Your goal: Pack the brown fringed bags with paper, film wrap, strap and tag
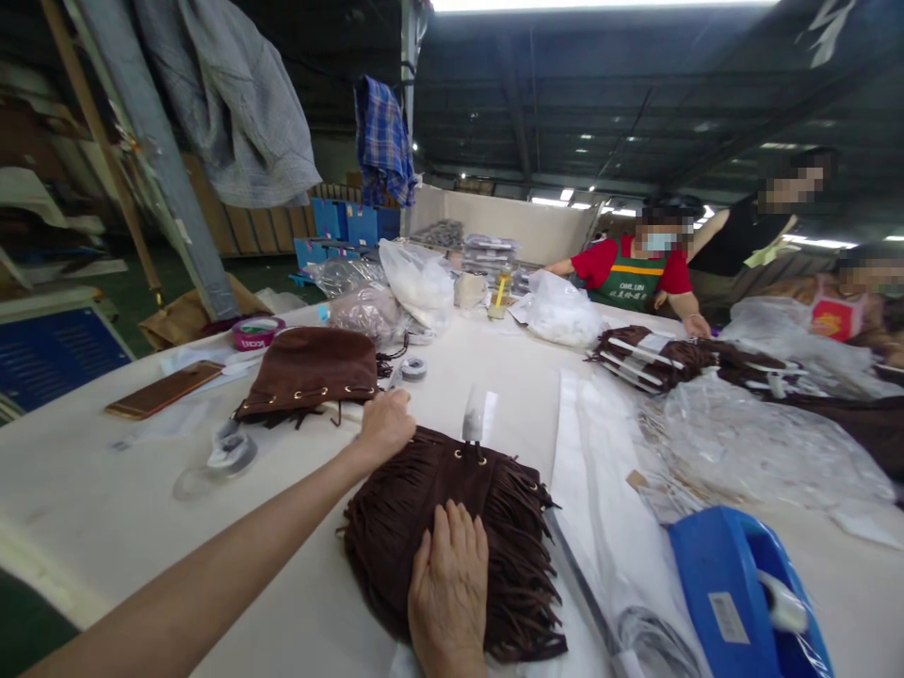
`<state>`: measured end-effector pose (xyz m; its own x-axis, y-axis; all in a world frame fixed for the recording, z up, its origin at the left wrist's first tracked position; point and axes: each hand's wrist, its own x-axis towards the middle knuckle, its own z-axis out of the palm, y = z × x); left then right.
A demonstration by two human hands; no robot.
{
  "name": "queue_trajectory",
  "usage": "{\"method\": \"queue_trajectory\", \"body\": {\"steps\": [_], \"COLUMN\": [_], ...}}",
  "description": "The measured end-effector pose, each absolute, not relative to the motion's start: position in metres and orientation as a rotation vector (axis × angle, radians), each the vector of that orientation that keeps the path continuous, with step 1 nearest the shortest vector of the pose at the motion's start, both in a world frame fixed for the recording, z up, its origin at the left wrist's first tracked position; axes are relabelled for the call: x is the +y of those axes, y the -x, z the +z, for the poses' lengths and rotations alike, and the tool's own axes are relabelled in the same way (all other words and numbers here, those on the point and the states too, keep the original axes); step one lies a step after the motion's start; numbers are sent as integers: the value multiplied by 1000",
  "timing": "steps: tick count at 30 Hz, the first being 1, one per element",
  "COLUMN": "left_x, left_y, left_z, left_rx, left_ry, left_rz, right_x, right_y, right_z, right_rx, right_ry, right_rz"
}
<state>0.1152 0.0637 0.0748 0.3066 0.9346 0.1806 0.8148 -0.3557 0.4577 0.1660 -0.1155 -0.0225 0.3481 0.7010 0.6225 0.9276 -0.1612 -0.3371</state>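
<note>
A dark brown fringed suede bag (459,508) lies flat on the white table (85,508) in front of me. My right hand (448,589) rests flat on the bag's lower half, fingers stretched out together. My left hand (385,424) reaches to the bag's top left corner, fingers curled at its edge; what they grip is hidden. A second brown suede bag (311,372) with gold eyelets lies just beyond my left hand.
A phone (164,389), tape rolls (255,332) and clear plastic bags (416,278) sit at the left and back. A blue tape dispenser (741,593) stands at the near right beside plastic sleeves (600,471). Several people work across the table with more brown bags (678,358).
</note>
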Motion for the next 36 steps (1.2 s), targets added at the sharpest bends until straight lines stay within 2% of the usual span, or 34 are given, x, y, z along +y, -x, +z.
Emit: {"method": "queue_trajectory", "body": {"steps": [4, 8, 15, 19, 27, 32, 36], "left_x": [41, 34, 59, 66, 44, 34, 36], "left_y": [-182, -218, -193, -200, -222, -198, -192], "left_z": [79, 61, 50, 56, 56, 33, 19], "left_rx": [1488, 1418, 913, 833, 777, 689, 650], "left_ry": [-2157, -1928, -1833, -1955, -2264, -2279, -2222], "left_rz": [778, 709, 335, 184, 74, 222, 278], "right_x": [-115, -115, -112, -110, -110, -113, -125], "right_y": [-165, -164, -162, -158, -156, -161, -187], "right_z": [-23, -24, -25, -33, -34, -40, -29], "right_rx": [-1410, -1383, -1312, -1252, -1236, -1286, -1376], "right_ry": [1938, 1942, 1926, 1922, 1916, 1840, 1734], "right_rz": [-454, -481, -492, -432, -338, -357, -205]}}
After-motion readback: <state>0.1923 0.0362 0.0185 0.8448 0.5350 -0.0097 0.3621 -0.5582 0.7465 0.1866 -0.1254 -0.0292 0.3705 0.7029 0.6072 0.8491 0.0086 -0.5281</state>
